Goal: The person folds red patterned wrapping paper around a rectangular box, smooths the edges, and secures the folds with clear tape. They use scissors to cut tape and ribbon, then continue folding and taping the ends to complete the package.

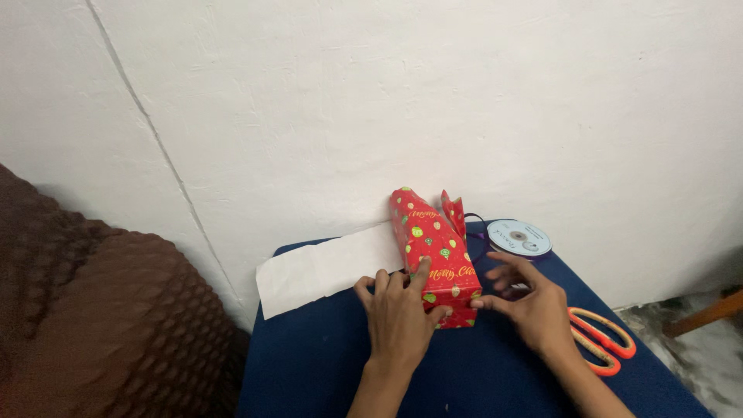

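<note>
The left hand (398, 313) is lying flat against the near left side of a long box wrapped in red patterned paper (433, 251); its fingers are spread and pressing on the paper, with the forefinger reaching up onto the top face and the thumb tucked at the lower front corner; it is not closing around anything, only pressing. The right hand (528, 303) is sitting at the box's near right corner; its thumb and forefinger are pinching the paper edge there, while the other fingers are fanning loosely open above the desk (495, 371).

The box is lying near the middle of the blue-covered desk, running away from the person toward the white wall (371, 101); at its far end the paper is standing up in unfolded flaps. A strip of white paper (325, 271), the plain underside of the wrap, is stretching out from beneath the box to the left, past the desk's edge.

A spool of ribbon (518, 238) is lying flat just beyond the right hand, close to the box's far end; orange-handled scissors (602, 340) are resting on the desk to the right of the right wrist; a brown textured cushion (101, 310) is filling the lower left.
</note>
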